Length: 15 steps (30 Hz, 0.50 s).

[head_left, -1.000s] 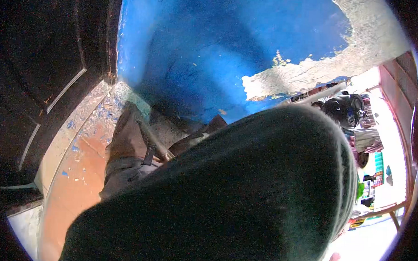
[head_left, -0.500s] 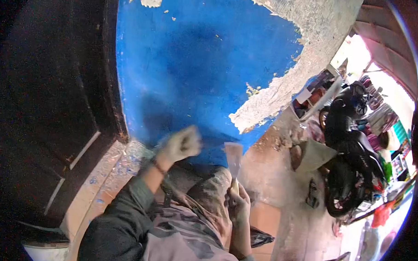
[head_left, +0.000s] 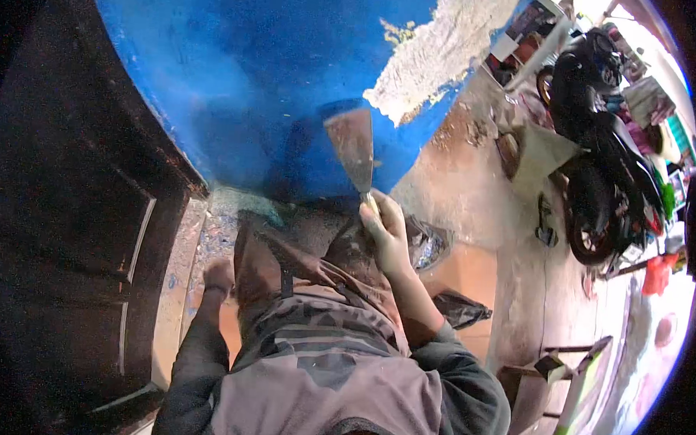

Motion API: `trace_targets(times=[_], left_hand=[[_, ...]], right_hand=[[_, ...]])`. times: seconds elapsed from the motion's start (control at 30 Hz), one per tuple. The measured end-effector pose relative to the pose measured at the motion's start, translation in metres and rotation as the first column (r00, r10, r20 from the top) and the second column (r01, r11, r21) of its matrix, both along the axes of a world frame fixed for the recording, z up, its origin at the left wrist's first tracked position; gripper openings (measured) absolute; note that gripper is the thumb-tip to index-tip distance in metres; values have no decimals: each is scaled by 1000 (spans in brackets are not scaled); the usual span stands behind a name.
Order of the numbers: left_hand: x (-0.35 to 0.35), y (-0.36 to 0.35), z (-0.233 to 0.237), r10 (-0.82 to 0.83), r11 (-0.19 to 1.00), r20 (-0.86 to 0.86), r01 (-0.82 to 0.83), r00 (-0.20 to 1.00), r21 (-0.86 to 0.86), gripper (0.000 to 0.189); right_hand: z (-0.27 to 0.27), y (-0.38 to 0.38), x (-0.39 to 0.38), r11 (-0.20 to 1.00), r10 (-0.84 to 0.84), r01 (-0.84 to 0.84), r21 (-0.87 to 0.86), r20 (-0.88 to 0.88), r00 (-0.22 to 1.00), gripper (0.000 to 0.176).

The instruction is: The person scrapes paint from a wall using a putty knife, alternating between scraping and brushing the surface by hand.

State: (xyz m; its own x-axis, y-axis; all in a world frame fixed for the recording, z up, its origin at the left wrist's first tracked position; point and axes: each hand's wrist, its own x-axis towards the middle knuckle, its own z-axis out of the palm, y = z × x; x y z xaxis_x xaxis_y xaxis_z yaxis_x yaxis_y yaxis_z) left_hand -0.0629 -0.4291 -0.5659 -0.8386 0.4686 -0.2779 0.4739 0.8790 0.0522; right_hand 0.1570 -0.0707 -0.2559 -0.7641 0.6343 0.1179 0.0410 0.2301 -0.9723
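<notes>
My right hand (head_left: 387, 230) is closed around the handle of a paint scraper (head_left: 352, 147). The wide, worn metal blade points up, its edge close to the blue painted wall (head_left: 245, 83). Just right of the blade, the paint has come away and leaves a pale, rough bare patch (head_left: 438, 56). Down at my left side, next to my leg, my left hand (head_left: 219, 276) hangs low in shadow, with its fingers not clearly visible.
A dark wooden door (head_left: 72, 223) stands at the left. Paint flakes (head_left: 197, 247) litter the floor below the wall. Beside my right leg lie plastic bags (head_left: 461, 310). A motorcycle (head_left: 607, 150) is parked at the right, with a green-edged wooden stand (head_left: 579, 394) nearer me.
My left hand has dropped from in front of the wall to my side. My right hand has raised the scraper up toward the wall. The view has tilted downward.
</notes>
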Motion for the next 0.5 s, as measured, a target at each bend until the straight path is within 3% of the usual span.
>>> trace_targets(times=[0.03, 0.07, 0.1, 0.13, 0.2, 0.27, 0.33, 0.37, 0.43, 0.5], left_hand=[[-14, 47, 31, 231, 884, -191, -124, 954, 450, 32], [-12, 100, 108, 247, 753, -206, -53, 947, 656, 27], [2, 140, 176, 139, 540, -261, 148, 955, 828, 21], [19, 177, 226, 39, 321, -125, 106, 991, 941, 18], [45, 228, 281, -182, 283, -183, 229, 966, 931, 16], [69, 265, 311, -415, 189, 87, -8, 906, 982, 18], [80, 305, 319, -547, 132, 343, -326, 764, 936, 24], [84, 322, 323, -553, 132, 347, -331, 758, 934, 24], [91, 345, 330, -757, -81, 380, -653, 532, 753, 31], [95, 352, 336, -779, -85, 377, -680, 501, 728, 31]], right_hand=[[-4, 3, -4, 998, 35, -38, -49, -62, 997, 37], [-7, 5, -5, 993, 67, -79, -91, -130, 989, 40], [-11, 6, -2, 994, 51, -63, -90, -123, 991, 40], [-13, 6, 1, 988, 14, -37, -153, -147, 989, 42], [-10, 8, 7, 978, -29, -6, -209, -163, 986, 45], [8, 4, 10, 894, -116, -55, -444, -348, 930, 45], [24, 2, 3, 884, -141, -45, -465, -358, 923, 46], [26, 6, -3, 908, -119, -50, -417, -370, 921, 46], [23, 11, -12, 938, -74, -75, -338, -409, 910, 47], [15, 12, -21, 943, -85, -69, -325, -437, 896, 47]])
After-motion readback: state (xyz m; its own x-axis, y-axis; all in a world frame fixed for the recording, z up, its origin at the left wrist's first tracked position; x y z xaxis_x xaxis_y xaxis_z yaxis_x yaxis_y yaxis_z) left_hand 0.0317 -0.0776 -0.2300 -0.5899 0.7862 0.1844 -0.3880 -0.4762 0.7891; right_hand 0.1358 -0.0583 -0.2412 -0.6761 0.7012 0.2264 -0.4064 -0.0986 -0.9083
